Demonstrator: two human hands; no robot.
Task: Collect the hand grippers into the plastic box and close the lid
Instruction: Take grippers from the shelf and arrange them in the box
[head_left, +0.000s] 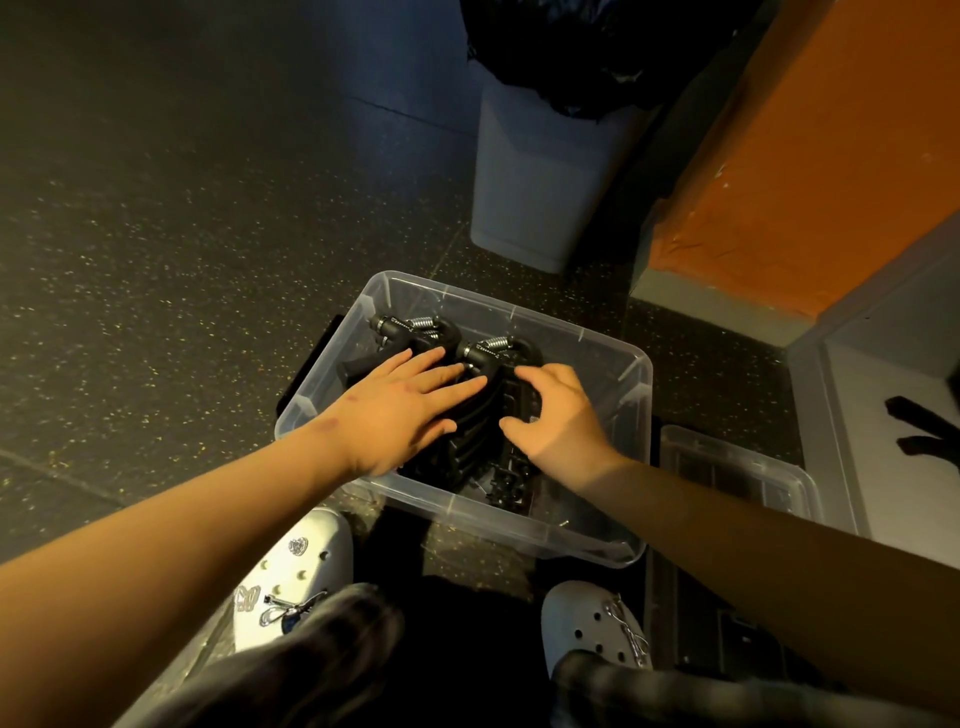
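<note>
Left hand (400, 400) flat on hand grippers (470, 444) in plastic box (519, 526); right hand (558, 415) apparently around one.

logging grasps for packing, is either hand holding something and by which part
The right hand curls round the black handles of one hand gripper inside the plastic box. The left hand lies flat on the others, holding nothing.

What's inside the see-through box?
Black hand grippers with silver springs, piled up. The left hand and right hand cover the middle, so the count is hidden.
</note>
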